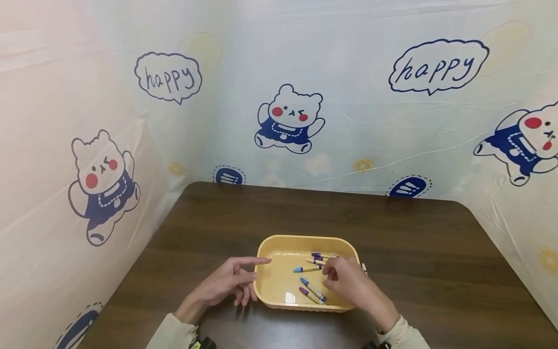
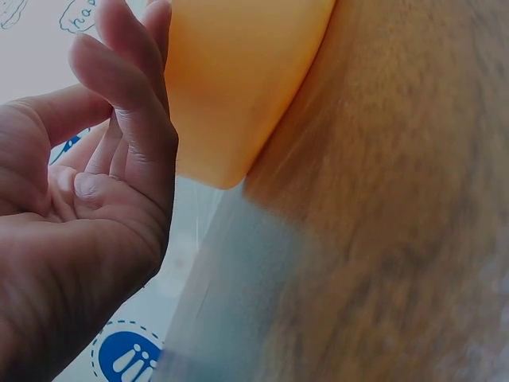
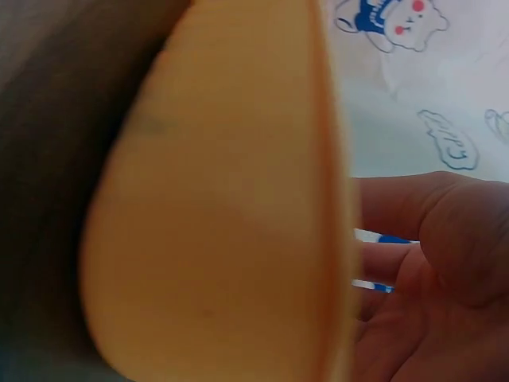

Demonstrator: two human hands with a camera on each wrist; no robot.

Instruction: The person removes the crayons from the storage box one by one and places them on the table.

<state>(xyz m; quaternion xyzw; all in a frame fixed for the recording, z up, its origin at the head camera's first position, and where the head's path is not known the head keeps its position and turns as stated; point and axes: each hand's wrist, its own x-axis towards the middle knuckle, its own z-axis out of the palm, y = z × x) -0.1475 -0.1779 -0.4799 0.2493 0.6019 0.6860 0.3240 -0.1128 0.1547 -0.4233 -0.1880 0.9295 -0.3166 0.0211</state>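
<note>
A yellow plastic tray (image 1: 279,306) with raised walls stands on the table, with several crayons in its right half. Among them are a light-blue-tipped crayon (image 1: 307,268), a blue-tipped one (image 1: 312,288) and a purple-tipped one (image 1: 311,295). My left hand (image 1: 226,282) is at the tray's left wall, index finger extended over the rim, thumb beside it, lower fingers loosely bent. My right hand (image 1: 348,281) reaches over the right side, its fingers bent down among the crayons. The tray wall (image 3: 223,199) hides those fingertips in the right wrist view; whether they pinch a crayon cannot be seen.
The dark wooden table (image 1: 218,213) extends around the tray. A pale curtain (image 1: 348,126) with printed bears and "happy" bubbles closes off the back and both sides. A small white-tipped thing (image 1: 364,268) shows at the tray's right rim, beyond my right hand.
</note>
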